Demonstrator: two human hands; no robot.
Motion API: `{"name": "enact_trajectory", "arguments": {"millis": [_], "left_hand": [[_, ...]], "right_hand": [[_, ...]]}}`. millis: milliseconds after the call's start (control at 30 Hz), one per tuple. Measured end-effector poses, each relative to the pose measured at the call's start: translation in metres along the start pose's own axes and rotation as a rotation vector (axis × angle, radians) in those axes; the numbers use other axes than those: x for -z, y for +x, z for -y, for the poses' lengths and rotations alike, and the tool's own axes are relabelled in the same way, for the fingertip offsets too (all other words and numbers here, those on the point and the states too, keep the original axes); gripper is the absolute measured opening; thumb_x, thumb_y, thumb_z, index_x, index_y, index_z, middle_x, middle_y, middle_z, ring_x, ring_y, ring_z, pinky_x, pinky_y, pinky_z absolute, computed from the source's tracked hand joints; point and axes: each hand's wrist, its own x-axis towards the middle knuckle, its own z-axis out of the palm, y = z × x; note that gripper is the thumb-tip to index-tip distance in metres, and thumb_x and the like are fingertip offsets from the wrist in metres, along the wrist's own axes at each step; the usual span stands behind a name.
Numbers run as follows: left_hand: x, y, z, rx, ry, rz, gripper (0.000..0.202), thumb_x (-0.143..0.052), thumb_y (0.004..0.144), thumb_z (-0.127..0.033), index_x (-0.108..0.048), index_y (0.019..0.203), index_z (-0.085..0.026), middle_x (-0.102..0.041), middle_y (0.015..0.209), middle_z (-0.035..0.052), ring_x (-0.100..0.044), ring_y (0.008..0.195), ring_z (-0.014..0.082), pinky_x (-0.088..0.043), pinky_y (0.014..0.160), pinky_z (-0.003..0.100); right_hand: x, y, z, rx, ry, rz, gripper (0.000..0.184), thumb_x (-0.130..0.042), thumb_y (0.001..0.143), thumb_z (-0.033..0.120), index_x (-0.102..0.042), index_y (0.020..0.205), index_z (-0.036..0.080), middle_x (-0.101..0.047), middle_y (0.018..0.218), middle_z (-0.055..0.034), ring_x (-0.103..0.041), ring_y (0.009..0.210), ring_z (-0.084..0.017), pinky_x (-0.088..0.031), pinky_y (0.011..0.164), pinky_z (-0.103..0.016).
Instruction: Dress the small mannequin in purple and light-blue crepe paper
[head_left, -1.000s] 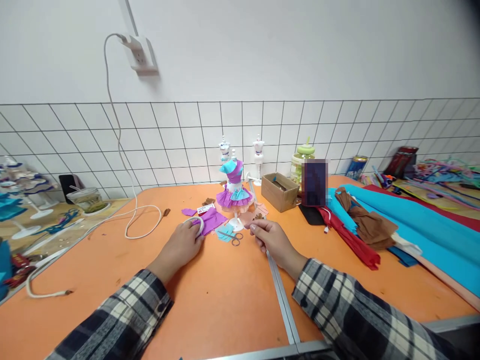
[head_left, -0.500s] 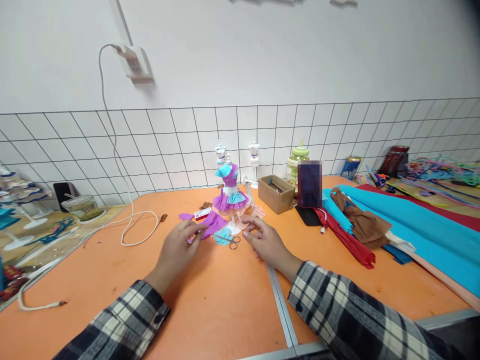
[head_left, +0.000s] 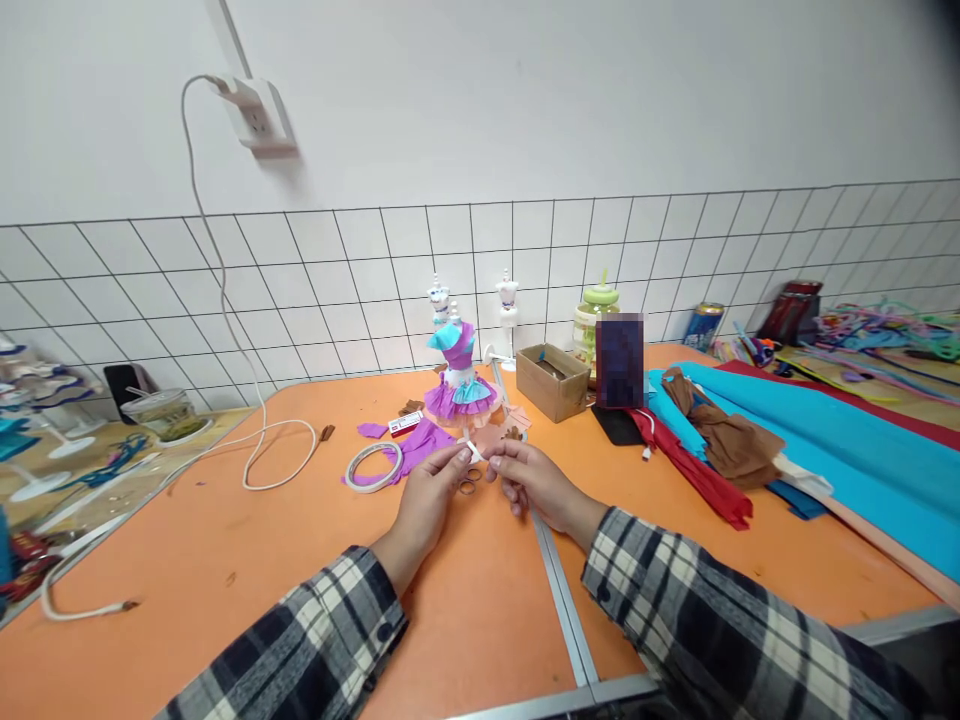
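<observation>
My left hand (head_left: 431, 500) is closed, its fingertips pinching a small white strip (head_left: 474, 452) that looks like tape. Facing it, my right hand (head_left: 536, 485) is closed at the fingertips on a thin peach piece (head_left: 490, 438), apparently paper or fabric. The white strip lies against or very near that piece. Just behind stands a small dress form (head_left: 459, 350) in a purple and blue ruffled dress, its base hidden by my hands. A white tape roll (head_left: 373, 487) lies left of my left hand, partly over purple material (head_left: 424, 445). Below my fingertips, scissors (head_left: 469, 486) are partly covered.
A brown cardboard box (head_left: 559, 395) stands right of the dress form, with a green-lidded jar (head_left: 598, 325) and a dark blurred screen (head_left: 619, 362) behind it. Rolled blue sheets (head_left: 810, 420) and red material (head_left: 697, 480) lie at right. A white cable (head_left: 281, 488) loops at left.
My left hand has moved right to meet my right hand and now pinches a white strip. The tape roll now shows on the table where my left hand was.
</observation>
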Motion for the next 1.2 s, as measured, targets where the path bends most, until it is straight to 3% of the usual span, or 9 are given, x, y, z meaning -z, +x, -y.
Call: {"name": "enact_trajectory", "arguments": {"millis": [167, 267, 533, 767, 900, 1000, 1100, 1200], "left_hand": [[0.000, -0.006, -0.012, -0.110, 0.170, -0.054, 0.031, -0.080, 0.069, -0.042, -0.074, 0.084, -0.016, -0.074, 0.083, 0.0055, -0.064, 0.074, 0.0177, -0.051, 0.067, 0.028], [-0.003, -0.010, -0.016, -0.155, 0.151, -0.036, 0.030, -0.078, 0.073, -0.044, -0.072, 0.086, -0.018, -0.075, 0.093, 0.0063, -0.066, 0.079, 0.0188, -0.052, 0.069, 0.029], [-0.003, -0.015, -0.013, -0.146, 0.015, -0.059, 0.028, -0.077, 0.076, -0.041, -0.072, 0.088, -0.017, -0.075, 0.094, 0.0070, -0.066, 0.090, 0.0201, -0.051, 0.085, 0.032], [0.001, -0.010, -0.010, -0.067, -0.039, -0.081, 0.027, -0.079, 0.073, -0.038, -0.072, 0.087, -0.016, -0.071, 0.084, 0.0027, -0.061, 0.075, 0.0133, -0.050, 0.073, 0.025], [0.004, -0.006, -0.012, -0.072, -0.056, -0.139, 0.029, -0.078, 0.074, -0.038, -0.070, 0.090, -0.017, -0.068, 0.081, 0.0010, -0.059, 0.070, 0.0114, -0.048, 0.069, 0.024], [0.005, -0.007, -0.013, -0.048, 0.081, -0.008, 0.026, -0.078, 0.073, -0.037, -0.069, 0.088, -0.017, -0.068, 0.079, 0.0016, -0.061, 0.072, 0.0140, -0.048, 0.072, 0.027], [0.002, -0.009, -0.011, 0.024, 0.258, 0.173, 0.022, -0.077, 0.072, -0.032, -0.070, 0.086, -0.017, -0.070, 0.080, 0.0041, -0.064, 0.077, 0.0179, -0.048, 0.077, 0.031], [-0.001, -0.011, -0.009, 0.012, 0.321, 0.227, 0.017, -0.071, 0.076, -0.030, -0.071, 0.089, -0.019, -0.072, 0.084, 0.0054, -0.065, 0.083, 0.0206, -0.049, 0.082, 0.033]], "right_hand": [[-0.004, -0.001, -0.001, -0.044, 0.050, -0.027, 0.033, -0.070, 0.073, 0.038, -0.063, 0.099, 0.018, -0.062, 0.073, 0.0032, -0.042, 0.042, -0.004, -0.039, 0.034, -0.017], [-0.004, -0.005, 0.004, -0.102, 0.147, -0.023, 0.033, -0.070, 0.073, 0.036, -0.067, 0.100, 0.017, -0.063, 0.074, 0.0023, -0.042, 0.042, -0.004, -0.038, 0.035, -0.016], [-0.007, -0.010, 0.013, -0.232, 0.228, -0.022, 0.028, -0.068, 0.079, 0.026, -0.070, 0.106, 0.018, -0.065, 0.077, 0.0011, -0.043, 0.042, -0.003, -0.034, 0.036, -0.014], [-0.009, -0.010, 0.010, -0.255, 0.188, -0.026, 0.028, -0.065, 0.080, 0.020, -0.070, 0.108, 0.018, -0.062, 0.077, 0.0018, -0.044, 0.043, -0.003, -0.034, 0.036, -0.014], [-0.005, -0.007, 0.010, -0.232, 0.246, -0.213, 0.032, -0.062, 0.079, 0.017, -0.068, 0.110, 0.019, -0.060, 0.076, 0.0034, -0.039, 0.042, -0.002, -0.034, 0.037, -0.014], [0.002, -0.004, 0.012, -0.117, 0.256, -0.343, 0.029, -0.063, 0.077, 0.019, -0.068, 0.106, 0.019, -0.057, 0.073, 0.0052, -0.035, 0.040, -0.001, -0.036, 0.038, -0.015], [0.005, -0.003, 0.012, -0.038, 0.050, -0.274, 0.026, -0.065, 0.075, 0.025, -0.069, 0.099, 0.018, -0.057, 0.074, 0.0035, -0.040, 0.044, -0.004, -0.040, 0.038, -0.017], [0.002, -0.003, 0.009, -0.012, -0.227, -0.255, 0.024, -0.064, 0.075, 0.028, -0.071, 0.095, 0.017, -0.055, 0.068, 0.0033, -0.044, 0.045, -0.006, -0.043, 0.038, -0.020]]}}
